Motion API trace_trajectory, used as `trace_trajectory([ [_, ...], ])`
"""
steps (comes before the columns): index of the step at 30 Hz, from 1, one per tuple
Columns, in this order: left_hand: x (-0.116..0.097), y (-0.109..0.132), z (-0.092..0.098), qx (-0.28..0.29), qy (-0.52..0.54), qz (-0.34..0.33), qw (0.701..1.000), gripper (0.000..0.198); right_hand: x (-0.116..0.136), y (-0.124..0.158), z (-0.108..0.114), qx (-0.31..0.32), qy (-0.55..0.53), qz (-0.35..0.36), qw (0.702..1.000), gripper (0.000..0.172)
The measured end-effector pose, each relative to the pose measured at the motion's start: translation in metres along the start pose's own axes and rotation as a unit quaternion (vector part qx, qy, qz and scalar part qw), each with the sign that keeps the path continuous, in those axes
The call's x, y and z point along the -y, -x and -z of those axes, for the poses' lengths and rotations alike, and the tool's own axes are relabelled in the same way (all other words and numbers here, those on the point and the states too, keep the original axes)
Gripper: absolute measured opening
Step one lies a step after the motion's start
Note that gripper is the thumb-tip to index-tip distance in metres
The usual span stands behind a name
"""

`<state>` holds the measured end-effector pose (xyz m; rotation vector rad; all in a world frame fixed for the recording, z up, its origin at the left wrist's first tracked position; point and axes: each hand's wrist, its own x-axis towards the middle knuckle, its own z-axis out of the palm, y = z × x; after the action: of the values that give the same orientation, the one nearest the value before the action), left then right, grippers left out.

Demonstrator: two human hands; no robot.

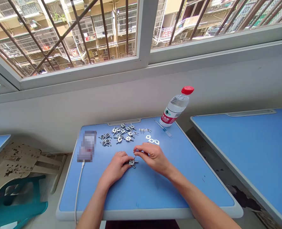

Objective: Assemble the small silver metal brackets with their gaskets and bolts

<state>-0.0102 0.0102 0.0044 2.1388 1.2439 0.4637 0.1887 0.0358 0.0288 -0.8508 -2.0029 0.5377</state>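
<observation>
Left hand (117, 166) first: your thumb and finger pinch a small metal part (131, 163) with thin arms, on the blue desk (155, 194), to the left of the bottle (175, 108) and closer to you. Your right hand (155, 156) has its fingertips close together on a thin bit just over that part; it is too small to name. This part looks to be in the middle of being worked on.

Three flat metal plates (154, 140) lie loose, left of the bottle and a bit closer to you. Small metal bits (144, 130) sit left of the bottle too, so some pieces look left over to use. A big heap of metal parts (123, 129) is farther left of the bottle, and a little bunch (105, 139) farther still. They may be done, but I can't tell. Near the bottle's foot lies a pen (164, 129).
</observation>
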Motion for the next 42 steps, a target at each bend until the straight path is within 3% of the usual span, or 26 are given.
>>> trace_trajectory([
  [11, 0.001, -0.001, -0.002, -0.001, 0.002, 0.003, 1.000, 0.024, 0.001, 0.005, -0.008, -0.012, 0.029, -0.012, 0.999, 0.018],
  [17, 0.001, -0.002, -0.001, 0.002, 0.012, 0.007, 1.000, 0.020, 0.003, 0.005, -0.006, -0.041, -0.005, -0.010, 0.999, 0.013],
  [24, 0.002, -0.001, -0.002, 0.005, -0.004, -0.003, 1.000, 0.013, 0.008, 0.005, -0.011, 0.019, -0.054, 0.037, 0.998, 0.015],
  [37, 0.004, -0.001, -0.003, -0.002, -0.003, -0.010, 1.000, 0.012, 0.005, 0.005, -0.011, 0.025, -0.047, 0.055, 0.997, 0.014],
  [42, 0.006, -0.001, -0.004, -0.008, 0.018, -0.008, 1.000, 0.012, 0.006, 0.004, -0.014, 0.052, -0.067, 0.100, 0.991, 0.026],
])
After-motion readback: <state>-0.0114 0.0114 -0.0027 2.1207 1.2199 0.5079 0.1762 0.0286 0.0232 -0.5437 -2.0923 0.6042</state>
